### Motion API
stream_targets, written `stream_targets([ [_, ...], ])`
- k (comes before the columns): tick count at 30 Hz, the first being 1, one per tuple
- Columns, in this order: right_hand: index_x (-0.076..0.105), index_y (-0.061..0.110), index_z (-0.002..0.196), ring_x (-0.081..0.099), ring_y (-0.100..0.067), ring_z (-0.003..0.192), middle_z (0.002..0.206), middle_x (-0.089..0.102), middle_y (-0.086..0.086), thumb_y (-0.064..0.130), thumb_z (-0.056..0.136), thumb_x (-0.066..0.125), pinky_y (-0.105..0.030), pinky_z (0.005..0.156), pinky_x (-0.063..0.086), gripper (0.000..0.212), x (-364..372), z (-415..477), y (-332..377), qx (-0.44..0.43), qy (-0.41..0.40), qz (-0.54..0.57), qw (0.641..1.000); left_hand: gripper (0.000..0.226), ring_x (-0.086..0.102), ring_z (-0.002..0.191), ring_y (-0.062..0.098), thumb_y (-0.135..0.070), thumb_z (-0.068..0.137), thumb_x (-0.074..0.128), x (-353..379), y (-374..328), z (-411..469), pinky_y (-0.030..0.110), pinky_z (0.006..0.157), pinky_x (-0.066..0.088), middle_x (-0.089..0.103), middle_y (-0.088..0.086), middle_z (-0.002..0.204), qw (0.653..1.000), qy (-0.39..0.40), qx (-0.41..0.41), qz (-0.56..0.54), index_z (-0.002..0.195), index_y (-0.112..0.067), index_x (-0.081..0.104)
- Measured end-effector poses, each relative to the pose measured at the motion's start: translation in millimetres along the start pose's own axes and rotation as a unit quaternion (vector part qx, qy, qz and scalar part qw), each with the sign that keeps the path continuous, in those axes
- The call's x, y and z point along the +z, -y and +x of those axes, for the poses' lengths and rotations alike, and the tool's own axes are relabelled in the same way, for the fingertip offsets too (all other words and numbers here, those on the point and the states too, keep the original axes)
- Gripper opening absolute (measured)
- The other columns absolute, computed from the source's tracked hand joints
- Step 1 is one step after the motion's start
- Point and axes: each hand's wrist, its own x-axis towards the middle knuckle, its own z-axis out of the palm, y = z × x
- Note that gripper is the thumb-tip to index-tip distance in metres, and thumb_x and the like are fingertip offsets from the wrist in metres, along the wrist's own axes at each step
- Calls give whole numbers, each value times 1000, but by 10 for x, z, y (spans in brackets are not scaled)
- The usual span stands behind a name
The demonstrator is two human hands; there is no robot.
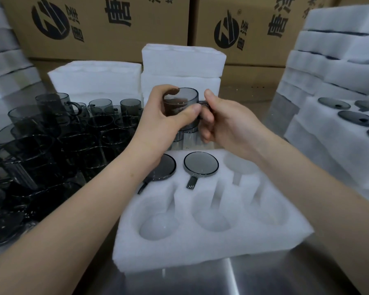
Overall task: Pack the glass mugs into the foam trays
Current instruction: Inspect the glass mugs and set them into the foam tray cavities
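The left hand (164,122) is gripping the body of a smoky glass mug (184,99), with its fingers curled around the wall; the right hand (228,124) is pinching the handle of the same mug; both are holding it upright in the air, above the far edge of the foam tray (200,248). The tray is lying on the steel worktop (264,277); two packed mugs (201,163) are sitting in its far left and far middle pockets; the other four pockets are showing only foam. Many loose mugs (51,141) are standing crowded at the left; white foam stacks (179,67) and cardboard boxes (115,28) are standing behind.
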Motion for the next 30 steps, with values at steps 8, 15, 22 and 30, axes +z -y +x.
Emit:
stream_targets([
  [8,58,17,53,45,-18,48,53,53,2,41,102,45,-27,53,44,56,50,6,-16,13,-87,35,996,54,59,99,-2,0,74,79,13,-12,-12,20,91,50,58,-4,116,996,-27,61,63,116,-18,49],
  [15,70,17,59,51,-18,44,62,52,-8,30,98,56,-27,48,47,43,89,1,-33,-80,-115,63,988,58,66,105,15,-11,70,83,-11,-20,8,22,85,53,60,0,115,999,-40,19,-21,119,-16,55],
  [22,61,15,115,56,-17,53,77,62,-5,25,98,54,-27,52,50,21,-96,3,1,-45,-138,113,983,54,66,107,27,-13,62,77,-8,-34,14,40,96,53,65,14,114,990,-37,-26,-136,108,-11,50],
  [30,55,16,127,64,-18,69,100,63,-7,31,96,53,-26,58,55,35,-52,-21,-3,-4,38,160,986,50,65,109,21,-21,83,63,-39,-50,20,32,95,47,71,2,108,979,94,-18,-179,125,-27,37],
])
